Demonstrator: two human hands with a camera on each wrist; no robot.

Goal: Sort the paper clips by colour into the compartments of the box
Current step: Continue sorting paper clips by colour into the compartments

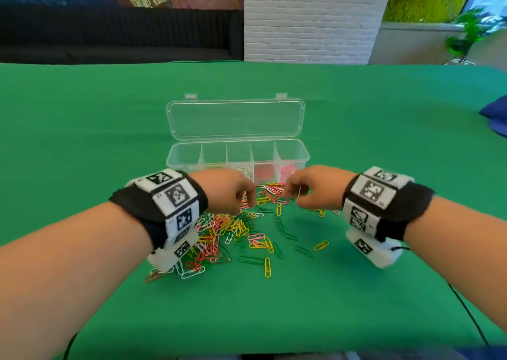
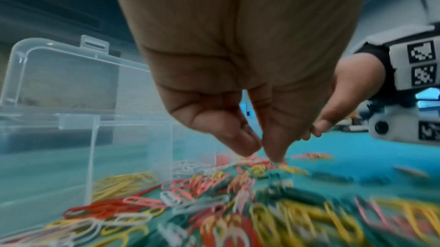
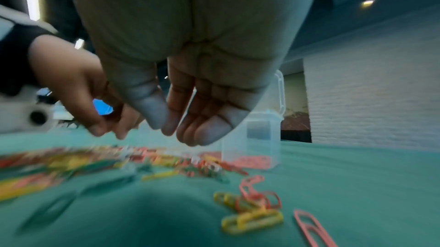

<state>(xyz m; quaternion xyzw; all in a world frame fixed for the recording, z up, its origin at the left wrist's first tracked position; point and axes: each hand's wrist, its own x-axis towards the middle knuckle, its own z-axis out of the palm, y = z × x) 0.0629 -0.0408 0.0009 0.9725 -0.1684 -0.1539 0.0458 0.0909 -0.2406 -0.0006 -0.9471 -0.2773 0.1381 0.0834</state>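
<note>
No readable writing shows. Paper clips (image 1: 227, 230) lie heaped on the green bench (image 1: 82, 129) before the clear box (image 1: 237, 156). Left hand (image 1: 227, 189) hangs loose-fingered, tips at the heap; right hand (image 1: 315, 186) relaxed, empty.

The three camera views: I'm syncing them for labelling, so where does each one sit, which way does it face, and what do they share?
Head view: worn on the head, looking forward and down at the green tablecloth; both forearms, left hand and right hand show.
Left wrist view: under the left wrist, looking along the left hand's fingers at the heap of coloured paper clips; the right hand shows too.
Right wrist view: under the right wrist, looking along the right hand's fingers.
All three share the clear plastic compartment box and the clips.
</note>
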